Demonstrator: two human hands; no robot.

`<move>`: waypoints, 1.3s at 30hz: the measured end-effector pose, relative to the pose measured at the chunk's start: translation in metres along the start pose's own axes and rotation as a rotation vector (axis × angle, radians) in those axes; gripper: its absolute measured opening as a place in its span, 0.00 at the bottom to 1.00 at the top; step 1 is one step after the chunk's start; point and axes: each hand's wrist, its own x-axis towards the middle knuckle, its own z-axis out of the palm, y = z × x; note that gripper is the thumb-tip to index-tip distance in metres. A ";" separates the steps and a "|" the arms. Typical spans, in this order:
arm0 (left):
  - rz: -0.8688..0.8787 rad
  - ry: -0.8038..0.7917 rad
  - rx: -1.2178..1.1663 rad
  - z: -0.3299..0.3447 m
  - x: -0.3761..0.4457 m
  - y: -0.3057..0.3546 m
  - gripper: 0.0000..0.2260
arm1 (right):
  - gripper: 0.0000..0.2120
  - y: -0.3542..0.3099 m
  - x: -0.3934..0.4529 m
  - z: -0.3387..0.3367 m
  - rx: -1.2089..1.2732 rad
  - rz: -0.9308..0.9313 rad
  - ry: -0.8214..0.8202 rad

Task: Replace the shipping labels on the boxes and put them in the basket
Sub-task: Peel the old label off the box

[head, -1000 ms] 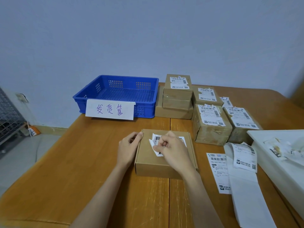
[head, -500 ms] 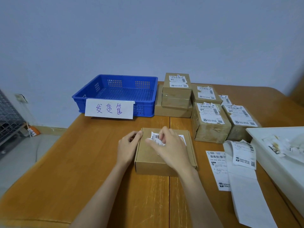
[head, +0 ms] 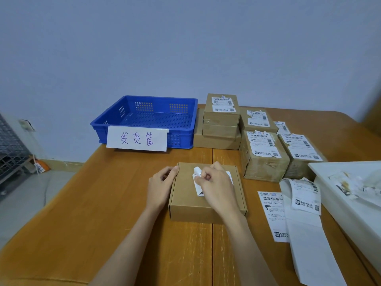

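Observation:
A flat brown cardboard box (head: 185, 201) lies on the wooden table (head: 103, 213) in front of me. My left hand (head: 159, 186) rests against its left edge, fingers loosely curled on the top corner. My right hand (head: 216, 187) pinches the curled-up corner of a white shipping label (head: 196, 174) stuck on the box top; most of the label is hidden under the hand. An empty blue basket (head: 148, 120) with a handwritten paper sign stands at the back left.
Several labelled cardboard boxes (head: 263, 155) are stacked at the back right. A strip of fresh labels (head: 303, 213) and one loose label (head: 272, 213) lie at the right. A white tray (head: 350, 195) with torn label scraps sits at the far right.
My right hand has peeled the label's upper left corner further up and curled it over. The left hand stays on the box edge.

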 end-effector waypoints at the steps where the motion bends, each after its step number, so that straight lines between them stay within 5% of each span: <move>1: 0.002 -0.002 0.002 0.000 0.000 0.000 0.12 | 0.15 0.000 0.000 0.001 -0.029 -0.009 0.005; 8: 0.003 -0.003 0.004 0.000 -0.001 0.000 0.12 | 0.04 -0.004 -0.001 -0.001 -0.118 -0.053 -0.005; 14: 0.006 0.000 0.020 -0.001 0.000 0.001 0.12 | 0.15 -0.005 -0.001 0.003 -0.219 -0.043 0.021; 28: 0.002 -0.011 0.006 0.000 0.001 -0.003 0.12 | 0.06 0.001 0.005 0.003 -0.154 -0.025 0.049; 34: 0.015 -0.009 0.004 0.000 0.002 -0.005 0.11 | 0.26 -0.002 0.003 -0.021 0.234 0.026 -0.246; 37: 0.010 -0.003 0.006 0.000 0.002 -0.005 0.11 | 0.12 0.004 0.009 -0.020 0.197 0.021 0.044; 39: 0.013 -0.005 0.003 0.000 0.002 -0.005 0.11 | 0.15 0.011 0.013 -0.018 -0.048 -0.002 0.183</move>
